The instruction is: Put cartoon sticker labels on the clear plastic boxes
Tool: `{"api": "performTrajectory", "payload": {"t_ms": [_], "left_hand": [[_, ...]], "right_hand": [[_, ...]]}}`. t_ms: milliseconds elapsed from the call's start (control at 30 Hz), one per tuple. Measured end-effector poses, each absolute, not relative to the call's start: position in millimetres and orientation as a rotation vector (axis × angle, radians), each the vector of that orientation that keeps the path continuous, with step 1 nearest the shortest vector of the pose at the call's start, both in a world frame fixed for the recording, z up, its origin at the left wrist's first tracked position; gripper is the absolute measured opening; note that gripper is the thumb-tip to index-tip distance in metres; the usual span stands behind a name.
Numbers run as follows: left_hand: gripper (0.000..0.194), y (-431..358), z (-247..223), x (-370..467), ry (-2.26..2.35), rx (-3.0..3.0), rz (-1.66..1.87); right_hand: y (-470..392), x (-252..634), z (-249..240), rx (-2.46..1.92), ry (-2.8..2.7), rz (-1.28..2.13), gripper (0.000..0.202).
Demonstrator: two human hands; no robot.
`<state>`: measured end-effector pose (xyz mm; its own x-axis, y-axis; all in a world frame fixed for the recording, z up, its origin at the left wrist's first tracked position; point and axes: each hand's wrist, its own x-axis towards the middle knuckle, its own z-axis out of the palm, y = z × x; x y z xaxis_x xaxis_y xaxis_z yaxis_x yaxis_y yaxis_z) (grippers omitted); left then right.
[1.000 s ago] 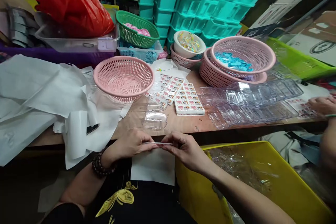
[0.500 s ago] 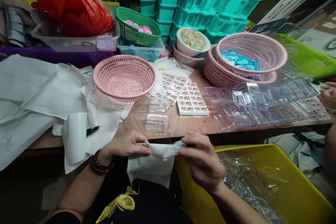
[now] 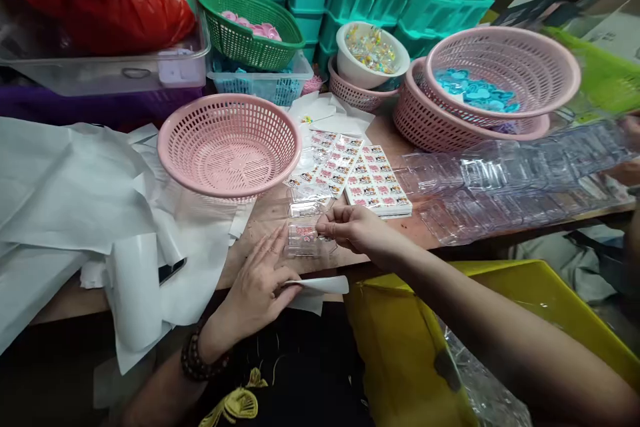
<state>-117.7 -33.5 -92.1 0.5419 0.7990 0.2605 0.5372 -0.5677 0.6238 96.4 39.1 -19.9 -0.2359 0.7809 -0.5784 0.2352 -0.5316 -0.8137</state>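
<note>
A clear plastic shell (image 3: pixel 303 245) lies at the front of the table. My right hand (image 3: pixel 345 227) pinches a small clear sticker (image 3: pixel 306 232) with pink print at its right edge, laid over the shell. My left hand (image 3: pixel 263 280) grips a curled white backing sheet (image 3: pixel 323 285) between thumb and forefinger. Its other fingers stretch toward the shell's left side. Just behind lies another clear shell (image 3: pixel 310 197). Sheets of printed stickers (image 3: pixel 377 180) are stacked beyond my right hand.
A pink basket (image 3: pixel 230 180) stands behind my left hand. White paper (image 3: pixel 75 193) covers the left side. Rows of nested clear shells (image 3: pixel 500 173) lie at right, before pink baskets (image 3: pixel 420 110). A yellow bin (image 3: pixel 410 347) is below. Part of another person's hand (image 3: pixel 630 170) shows far right.
My right hand has moved forward and left from the white sheet to the shell, with the sticker. My left hand, still holding the sheet, has reached its fingers onto the table.
</note>
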Motion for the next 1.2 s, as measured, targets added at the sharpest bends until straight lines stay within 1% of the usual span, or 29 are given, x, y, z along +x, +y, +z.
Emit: {"api": "performTrajectory", "payload": {"t_ms": [167, 500, 767, 933, 1000, 1067, 1167, 1200], "left_hand": [[0.009, -31, -98, -117, 1.071, 2.329, 0.745], [0.011, -31, -102, -116, 1.044, 2.317, 0.775], [0.011, -34, -102, -114, 1.073, 2.327, 0.791], [0.012, -32, -97, -109, 1.029, 2.363, 0.788], [0.013, -29, -96, -109, 1.031, 2.362, 0.794], [0.014, -27, -95, -109, 1.045, 2.365, 0.802], [0.015, -25, -95, -111, 1.031, 2.363, 0.788], [0.015, -25, -95, -111, 1.021, 2.357, 0.782]], "right_hand": [[50, 93, -16, -1.78, -1.237, 1.788, 0.046], [57, 90, -12, -1.941, -1.238, 1.788, 0.033], [57, 85, -11, -2.013, -1.248, 1.736, 0.013], [56, 81, -14, -2.002, -1.429, 1.65, 0.017], [54, 81, -16, -1.985, -1.649, 1.514, 0.017], [51, 85, -17, -2.018, -1.925, 1.197, 0.013], [43, 99, -14, -2.137, -2.196, 0.579, 0.033], [38, 104, -12, -2.141, -2.227, 0.441, 0.031]]}}
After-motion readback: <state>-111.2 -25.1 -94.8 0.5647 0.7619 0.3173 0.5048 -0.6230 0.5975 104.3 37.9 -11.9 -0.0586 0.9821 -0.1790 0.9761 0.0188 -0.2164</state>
